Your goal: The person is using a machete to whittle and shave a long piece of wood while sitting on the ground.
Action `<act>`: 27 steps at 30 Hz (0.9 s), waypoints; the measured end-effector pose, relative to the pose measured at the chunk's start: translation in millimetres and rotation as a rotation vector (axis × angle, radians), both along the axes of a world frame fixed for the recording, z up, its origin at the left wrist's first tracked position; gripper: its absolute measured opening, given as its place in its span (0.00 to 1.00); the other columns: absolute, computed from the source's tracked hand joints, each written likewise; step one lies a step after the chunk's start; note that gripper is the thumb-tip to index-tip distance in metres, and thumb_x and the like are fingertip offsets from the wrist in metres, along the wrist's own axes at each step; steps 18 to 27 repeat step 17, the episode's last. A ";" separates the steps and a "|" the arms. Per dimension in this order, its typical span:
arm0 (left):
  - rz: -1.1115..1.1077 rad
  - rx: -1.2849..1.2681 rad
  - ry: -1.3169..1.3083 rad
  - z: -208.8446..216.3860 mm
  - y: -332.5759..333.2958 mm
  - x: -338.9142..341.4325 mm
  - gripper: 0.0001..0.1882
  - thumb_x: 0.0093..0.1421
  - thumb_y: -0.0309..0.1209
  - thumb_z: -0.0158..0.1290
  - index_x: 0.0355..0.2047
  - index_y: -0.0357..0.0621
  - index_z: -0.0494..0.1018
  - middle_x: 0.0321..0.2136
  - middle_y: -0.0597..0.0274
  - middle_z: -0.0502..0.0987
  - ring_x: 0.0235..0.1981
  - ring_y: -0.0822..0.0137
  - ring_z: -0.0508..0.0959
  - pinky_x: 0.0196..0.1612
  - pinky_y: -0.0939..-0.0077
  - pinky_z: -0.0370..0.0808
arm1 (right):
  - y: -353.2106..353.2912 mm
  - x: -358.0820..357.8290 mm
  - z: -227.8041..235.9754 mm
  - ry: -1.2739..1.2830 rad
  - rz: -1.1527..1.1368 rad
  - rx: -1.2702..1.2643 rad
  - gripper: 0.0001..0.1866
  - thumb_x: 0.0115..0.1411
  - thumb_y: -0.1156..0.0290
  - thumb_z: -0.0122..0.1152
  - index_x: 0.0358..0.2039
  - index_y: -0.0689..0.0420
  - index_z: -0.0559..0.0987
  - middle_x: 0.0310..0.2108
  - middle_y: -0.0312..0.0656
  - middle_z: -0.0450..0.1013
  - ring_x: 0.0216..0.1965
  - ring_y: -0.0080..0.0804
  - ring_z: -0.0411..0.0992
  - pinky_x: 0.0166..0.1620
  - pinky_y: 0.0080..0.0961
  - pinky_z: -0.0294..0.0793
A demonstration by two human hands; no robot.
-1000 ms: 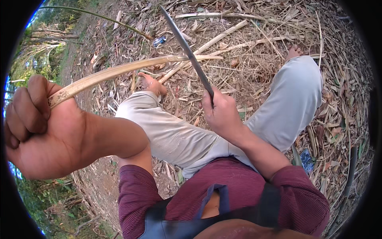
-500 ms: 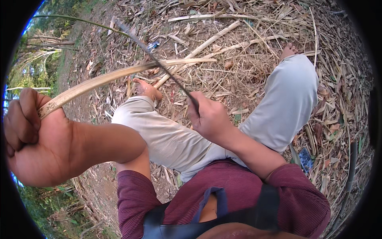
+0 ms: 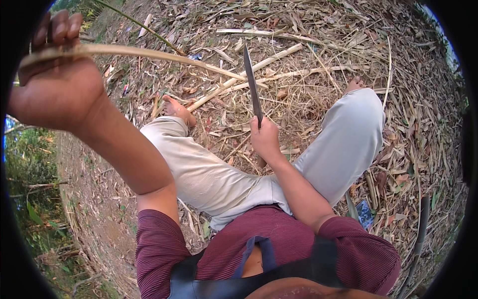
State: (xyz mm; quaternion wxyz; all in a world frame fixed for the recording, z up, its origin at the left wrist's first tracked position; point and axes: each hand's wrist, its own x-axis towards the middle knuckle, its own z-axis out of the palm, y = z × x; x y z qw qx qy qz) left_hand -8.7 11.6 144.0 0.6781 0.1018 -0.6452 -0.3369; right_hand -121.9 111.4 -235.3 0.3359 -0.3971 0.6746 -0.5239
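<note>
My left hand [image 3: 64,92] is raised at the upper left, its fingers curled around a long, pale split bamboo strip [image 3: 149,53]. The strip bows to the right and reaches over the ground litter. Low in front of my lap, my right hand [image 3: 266,138] grips a long knife [image 3: 251,82] with a dark, narrow blade pointing up and away. The blade crosses the strip's far end in the view; whether they touch I cannot tell. The knife's handle is mostly hidden in my fist.
My legs [image 3: 343,144] are spread on the ground, with bare feet beyond. Between them lie pale bamboo pieces [image 3: 279,57] and thin shavings [image 3: 298,107]. A thin green stem [image 3: 144,27] stands at the upper left. Near my right thigh is a blue packet [image 3: 365,214]; a dark pole [image 3: 423,219] lies farther right.
My left hand has risen, lifting the strip's near end. My right hand has moved slightly right and down, and the knife blade has swung from slanting left to nearly upright.
</note>
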 end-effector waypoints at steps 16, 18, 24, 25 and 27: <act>-0.737 0.249 -0.195 -88.3 -41.1 -32.2 0.50 0.54 0.78 0.18 0.21 0.42 0.70 0.07 0.73 0.56 0.06 0.78 0.51 0.10 0.82 0.48 | 4.7 -1.9 5.8 -0.073 0.020 0.018 0.13 0.66 0.65 0.52 0.36 0.62 0.79 0.18 0.45 0.73 0.20 0.33 0.73 0.28 0.33 0.70; -0.717 0.241 -0.168 -89.6 -40.7 -24.7 0.50 0.54 0.78 0.18 0.21 0.42 0.70 0.07 0.73 0.56 0.06 0.78 0.51 0.10 0.82 0.48 | 6.5 -1.0 7.4 -0.076 0.041 0.015 0.14 0.66 0.64 0.52 0.37 0.62 0.80 0.18 0.45 0.73 0.21 0.32 0.73 0.28 0.32 0.70; -0.717 0.241 -0.168 -89.6 -40.7 -24.7 0.50 0.54 0.78 0.18 0.21 0.42 0.70 0.07 0.73 0.56 0.06 0.78 0.51 0.10 0.82 0.48 | 6.5 -1.0 7.4 -0.076 0.041 0.015 0.14 0.66 0.64 0.52 0.37 0.62 0.80 0.18 0.45 0.73 0.21 0.32 0.73 0.28 0.32 0.70; -0.717 0.241 -0.168 -89.6 -40.7 -24.7 0.50 0.54 0.78 0.18 0.21 0.42 0.70 0.07 0.73 0.56 0.06 0.78 0.51 0.10 0.82 0.48 | 6.5 -1.0 7.4 -0.076 0.041 0.015 0.14 0.66 0.64 0.52 0.37 0.62 0.80 0.18 0.45 0.73 0.21 0.32 0.73 0.28 0.32 0.70; -0.717 0.241 -0.168 -89.6 -40.7 -24.7 0.50 0.54 0.78 0.18 0.21 0.42 0.70 0.07 0.73 0.56 0.06 0.78 0.51 0.10 0.82 0.48 | 6.5 -1.0 7.4 -0.076 0.041 0.015 0.14 0.66 0.64 0.52 0.37 0.62 0.80 0.18 0.45 0.73 0.21 0.32 0.73 0.28 0.32 0.70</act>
